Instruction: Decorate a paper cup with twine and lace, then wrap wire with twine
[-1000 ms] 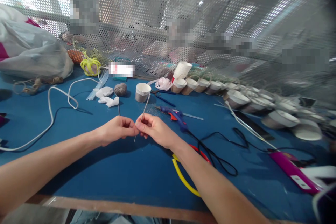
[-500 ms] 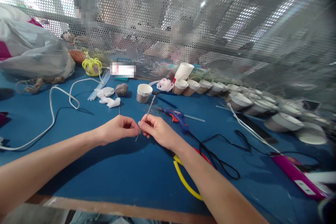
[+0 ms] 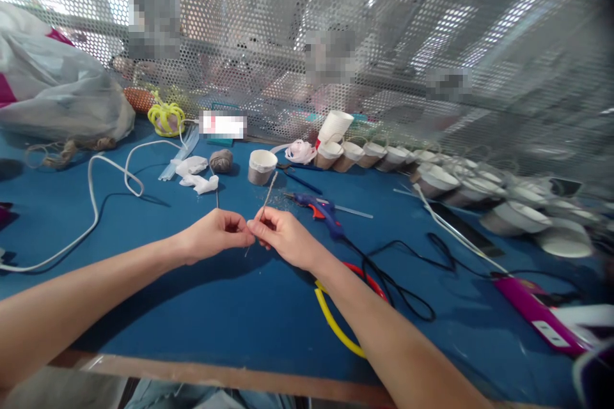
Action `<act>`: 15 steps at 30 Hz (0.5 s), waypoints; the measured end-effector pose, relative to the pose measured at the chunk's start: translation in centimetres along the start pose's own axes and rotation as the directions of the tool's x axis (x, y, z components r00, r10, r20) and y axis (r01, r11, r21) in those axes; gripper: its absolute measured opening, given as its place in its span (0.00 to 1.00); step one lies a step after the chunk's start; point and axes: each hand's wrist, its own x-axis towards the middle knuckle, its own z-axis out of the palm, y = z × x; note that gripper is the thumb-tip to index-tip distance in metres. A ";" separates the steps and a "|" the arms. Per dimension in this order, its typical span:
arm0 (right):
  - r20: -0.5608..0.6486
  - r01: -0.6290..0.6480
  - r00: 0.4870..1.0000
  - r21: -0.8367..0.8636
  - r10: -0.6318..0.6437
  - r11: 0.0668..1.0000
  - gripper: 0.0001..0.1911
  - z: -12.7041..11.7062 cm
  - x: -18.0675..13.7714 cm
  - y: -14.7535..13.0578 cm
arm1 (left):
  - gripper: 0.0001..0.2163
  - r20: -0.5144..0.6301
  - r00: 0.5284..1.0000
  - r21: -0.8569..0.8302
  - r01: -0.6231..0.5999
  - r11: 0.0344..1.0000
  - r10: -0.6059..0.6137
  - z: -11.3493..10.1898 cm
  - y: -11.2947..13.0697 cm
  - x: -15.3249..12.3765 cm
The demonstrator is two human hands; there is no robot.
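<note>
My left hand (image 3: 213,234) and my right hand (image 3: 283,236) meet over the blue table (image 3: 230,307), fingertips almost touching. Both are closed in a pinch. My right hand pinches a thin grey stick (image 3: 267,193) that slants up and away towards a white paper cup (image 3: 261,167). My left hand pinches a thin thread (image 3: 217,195) that runs back to a grey ball of yarn (image 3: 221,160).
A blue glue gun (image 3: 322,209) with a black cord lies right of my hands. A row of paper cups (image 3: 432,172) runs to the right. A white cable (image 3: 96,192), white scraps, a yellow ring, a plastic bag (image 3: 62,96) lie left. Perforated metal screen behind.
The stick tilted a little right half a second ago and has swung back. Both hands stay in place, fingers working slightly.
</note>
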 end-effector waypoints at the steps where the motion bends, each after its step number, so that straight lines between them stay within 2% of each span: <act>1: 0.005 0.000 1.000 0.020 0.000 1.000 0.16 0.0 0.0 0.0 | 0.11 0.005 1.000 -0.007 0.000 1.000 0.000 0.0 0.0 0.0; 6: 0.070 0.012 0.997 0.202 -0.026 0.979 0.16 -0.2 0.1 -0.1 | 0.12 0.044 0.999 -0.060 0.015 0.998 -0.012 -0.1 0.0 0.0; 8: 0.069 0.004 0.997 0.213 -0.019 0.977 0.16 -0.1 0.1 0.1 | 0.12 0.044 0.999 -0.057 0.015 0.998 -0.013 0.0 0.0 0.0; 13: 0.057 -0.005 0.998 0.085 0.000 0.996 0.16 0.1 -0.2 0.0 | 0.11 0.016 1.000 -0.016 -0.005 1.000 0.005 0.1 0.1 -0.1; 15: 0.022 -0.020 1.000 -0.093 0.022 0.995 0.15 -1.0 0.0 -0.4 | 0.11 -0.007 1.000 -0.013 -0.003 1.000 0.003 0.1 0.0 0.0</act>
